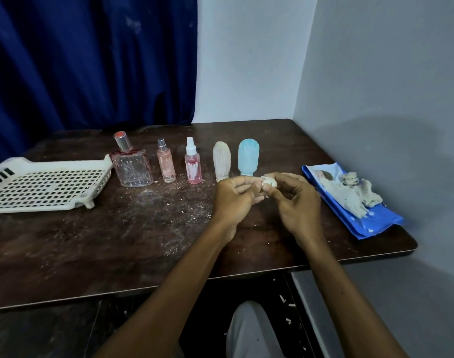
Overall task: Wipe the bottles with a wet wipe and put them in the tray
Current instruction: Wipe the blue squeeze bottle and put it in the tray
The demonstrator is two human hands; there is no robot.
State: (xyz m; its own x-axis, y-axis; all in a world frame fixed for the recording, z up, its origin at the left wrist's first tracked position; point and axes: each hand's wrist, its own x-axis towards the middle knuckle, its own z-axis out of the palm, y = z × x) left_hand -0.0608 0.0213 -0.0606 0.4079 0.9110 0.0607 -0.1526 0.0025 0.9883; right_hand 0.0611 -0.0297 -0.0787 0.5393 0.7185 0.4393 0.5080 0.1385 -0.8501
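I saw the wet wipe [269, 182] as a small white ball between the two hands, just in front of the light blue bottle [248, 157]. The five bottles stood upright in one row: the blue one, then to its left a beige bottle [222, 161], a small pink spray bottle [193, 164], a slim pink spray bottle [166, 162] and a square glass bottle [133, 166]. The white tray [45, 184] lay at the left end, just beside the glass bottle.

The dark table [117, 241] was covered with pale dust and crumbs. On its right edge lay a blue packet [362, 218] with grey crumpled wipes [349, 195] on it. Behind were a blue curtain [91, 60] and a pale wall [246, 60].

The left hand [233, 200] and the right hand [295, 200] met above the table, and the curled fingers of both pinched the wipe.
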